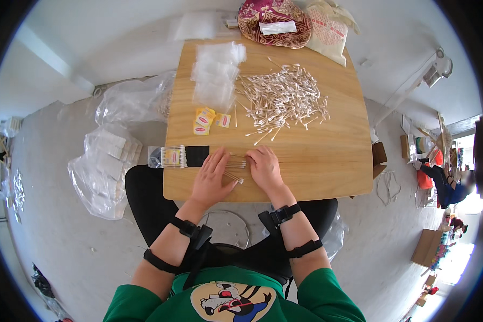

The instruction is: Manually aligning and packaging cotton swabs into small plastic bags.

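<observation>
Over at the table's left edge, a small clear bag (154, 157) holds a row of cotton swabs and a yellow card (173, 156), beside a black strip (198, 156). Flat clear bags (214, 80) lie stacked farther back, near loose yellow labels (203, 119) and a big swab pile (284, 99). On the floor, a large plastic bag (86, 185) contains white blocks (111, 153). Between the hands lie several loose swabs (237, 164). The left hand (211, 174) rests palm down, fingers together, thumb apart; the right hand (264, 167) curls its fingers at the swab ends. Whether either is clamped on them, I cannot tell.
</observation>
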The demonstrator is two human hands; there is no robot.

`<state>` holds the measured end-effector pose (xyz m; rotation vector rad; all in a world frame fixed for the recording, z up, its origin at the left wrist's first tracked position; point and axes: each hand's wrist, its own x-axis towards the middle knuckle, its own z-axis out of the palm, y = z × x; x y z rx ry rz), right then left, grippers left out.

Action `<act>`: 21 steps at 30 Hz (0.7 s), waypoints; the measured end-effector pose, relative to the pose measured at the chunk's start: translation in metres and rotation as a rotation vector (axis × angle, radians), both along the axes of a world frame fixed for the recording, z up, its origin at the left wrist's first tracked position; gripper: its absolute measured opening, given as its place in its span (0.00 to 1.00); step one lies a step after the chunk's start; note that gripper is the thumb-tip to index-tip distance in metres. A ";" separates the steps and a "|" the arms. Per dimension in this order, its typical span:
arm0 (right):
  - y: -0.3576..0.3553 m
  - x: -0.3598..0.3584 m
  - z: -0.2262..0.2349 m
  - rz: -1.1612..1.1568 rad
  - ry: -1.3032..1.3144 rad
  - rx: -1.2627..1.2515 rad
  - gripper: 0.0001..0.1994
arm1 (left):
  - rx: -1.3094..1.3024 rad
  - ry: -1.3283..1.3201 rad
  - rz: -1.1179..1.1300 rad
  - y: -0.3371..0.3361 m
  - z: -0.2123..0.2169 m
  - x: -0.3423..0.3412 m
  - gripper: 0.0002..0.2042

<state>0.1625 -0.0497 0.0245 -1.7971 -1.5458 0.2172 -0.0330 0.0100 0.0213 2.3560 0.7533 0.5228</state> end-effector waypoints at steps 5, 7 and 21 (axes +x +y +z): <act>0.000 -0.001 0.002 0.006 0.033 -0.001 0.06 | 0.123 0.091 0.138 -0.004 -0.002 0.011 0.35; 0.002 0.003 0.002 -0.094 0.027 0.029 0.07 | 0.143 0.109 0.126 -0.005 0.003 0.013 0.34; -0.009 -0.001 0.001 -0.287 -0.160 -0.078 0.03 | 0.253 0.183 0.041 -0.008 -0.003 0.012 0.31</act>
